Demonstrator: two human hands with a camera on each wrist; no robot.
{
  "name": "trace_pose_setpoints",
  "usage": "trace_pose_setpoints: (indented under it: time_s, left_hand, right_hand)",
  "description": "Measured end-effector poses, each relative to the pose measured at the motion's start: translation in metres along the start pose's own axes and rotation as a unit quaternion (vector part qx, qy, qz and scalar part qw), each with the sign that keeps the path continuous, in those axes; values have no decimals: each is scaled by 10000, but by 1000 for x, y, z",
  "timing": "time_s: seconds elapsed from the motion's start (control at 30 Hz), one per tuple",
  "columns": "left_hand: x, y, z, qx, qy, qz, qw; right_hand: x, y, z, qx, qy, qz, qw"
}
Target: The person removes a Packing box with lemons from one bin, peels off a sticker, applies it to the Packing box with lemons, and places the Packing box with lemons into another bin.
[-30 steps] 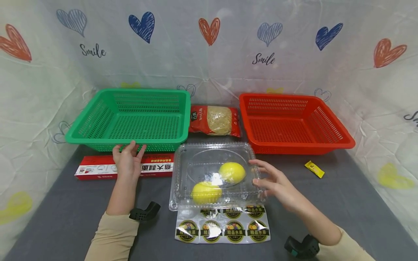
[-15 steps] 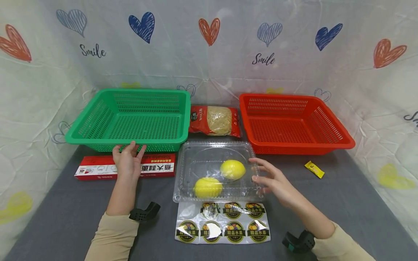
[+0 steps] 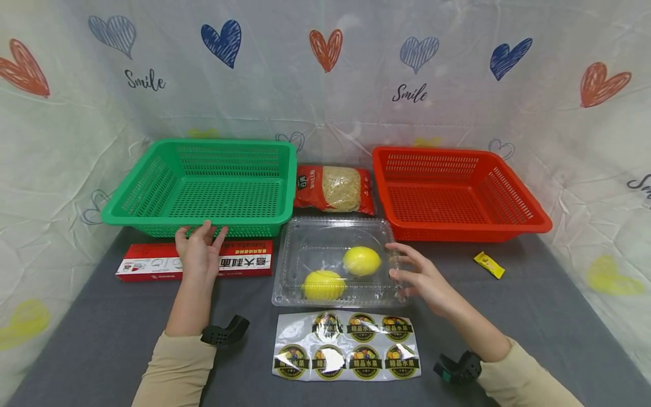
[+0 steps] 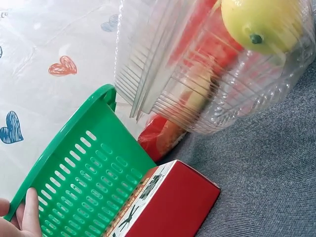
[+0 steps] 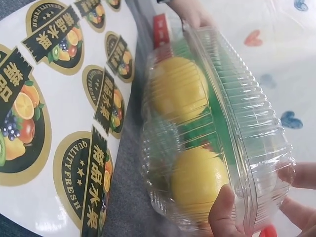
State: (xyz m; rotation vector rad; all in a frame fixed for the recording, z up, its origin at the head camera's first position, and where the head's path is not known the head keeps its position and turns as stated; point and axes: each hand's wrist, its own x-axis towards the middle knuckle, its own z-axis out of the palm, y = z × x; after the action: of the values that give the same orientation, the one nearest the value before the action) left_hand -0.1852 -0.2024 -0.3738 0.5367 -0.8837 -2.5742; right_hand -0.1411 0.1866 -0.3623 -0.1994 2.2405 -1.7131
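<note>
The clear box [image 3: 338, 263] with two lemons [image 3: 361, 260] sits on the surface by the stickers [image 3: 348, 346]. Your right hand [image 3: 414, 277] grips its side; your left hand [image 3: 199, 252] rests flat on the red box [image 3: 244, 261]. I think a sticker comes next.

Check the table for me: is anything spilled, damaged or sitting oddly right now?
Nothing stands out. The clear clamshell box sits flat and closed with two lemons inside, gripped at its edge by the right hand. The left hand rests on the red carton. The sticker sheet lies flat.
</note>
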Motion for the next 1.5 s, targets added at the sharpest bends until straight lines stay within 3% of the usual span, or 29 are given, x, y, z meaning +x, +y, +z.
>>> trace_pose_setpoints:
  time_s: [0.87,1.5]
  left_hand:
    - [-5,-1,-2,223,-131,5,9997]
    - [-1,2,-1,-11,-126,-57,9999]
  right_hand:
    - [19,3,-6,45,-191,40,9998]
    - [27,4,-10,1,-385,113,9992]
